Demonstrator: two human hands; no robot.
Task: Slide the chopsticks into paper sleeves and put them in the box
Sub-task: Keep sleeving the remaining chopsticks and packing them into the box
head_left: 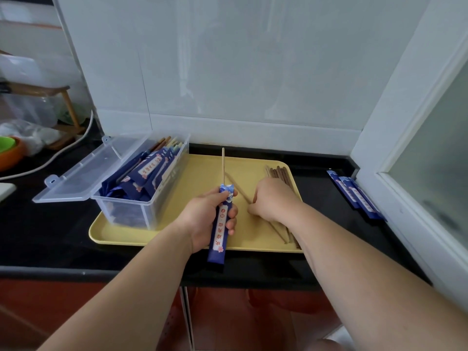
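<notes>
Maybe the second chopstick (239,190) pokes the thin paper mouth and rips it, or bumps the first chopstick (223,165) crooked. The left hand (205,219) wraps tight round the blue paper sleeve (221,224) above the yellow tray (202,168), with the first chopstick sticking out the top. The right hand (271,201) curls down and pinches the second chopstick, which lies on the tray. The clear box (131,211) waits at the left.

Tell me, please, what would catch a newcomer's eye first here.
The left hand grips a blue paper sleeve with one chopstick sticking out, mid-picture over the yellow tray. Beside it the right hand pinches a loose chopstick; a clear box packed with sleeved chopsticks sits at the tray's left.
</notes>
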